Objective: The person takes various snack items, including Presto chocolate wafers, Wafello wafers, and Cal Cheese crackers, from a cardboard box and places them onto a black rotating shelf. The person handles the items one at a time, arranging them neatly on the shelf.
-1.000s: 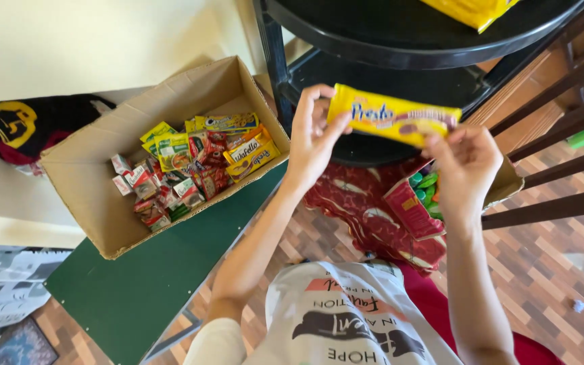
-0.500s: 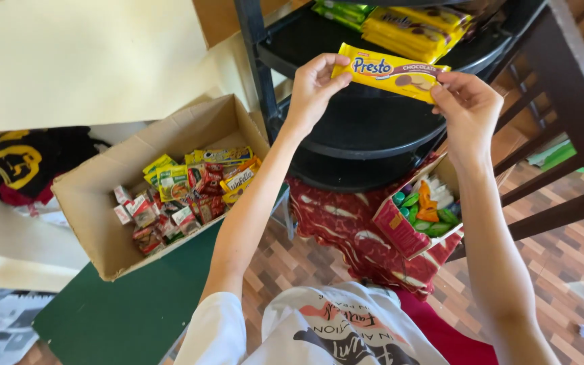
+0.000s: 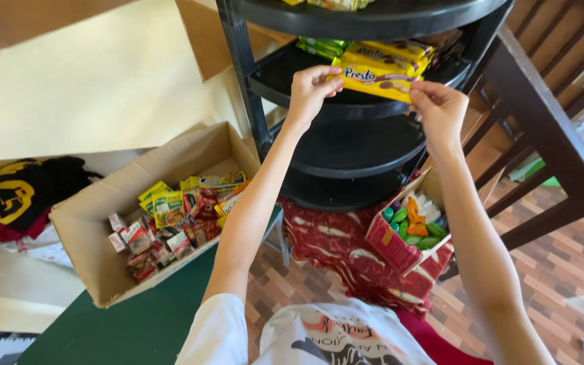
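Up at twelve o'clock: left hand (image 3: 311, 91) and right hand (image 3: 439, 108) pinching yellow packet (image 3: 373, 82) by its ends, over black rack (image 3: 366, 145); snack box (image 3: 140, 209) at eight.

A cardboard box (image 3: 96, 236) of mixed snack packets (image 3: 170, 220) is being carried by a green surface (image 3: 130, 324). A small red box (image 3: 400, 236) of green sachets is being propped on patterned red cloth (image 3: 332, 250) beside a black rack (image 3: 366, 145).
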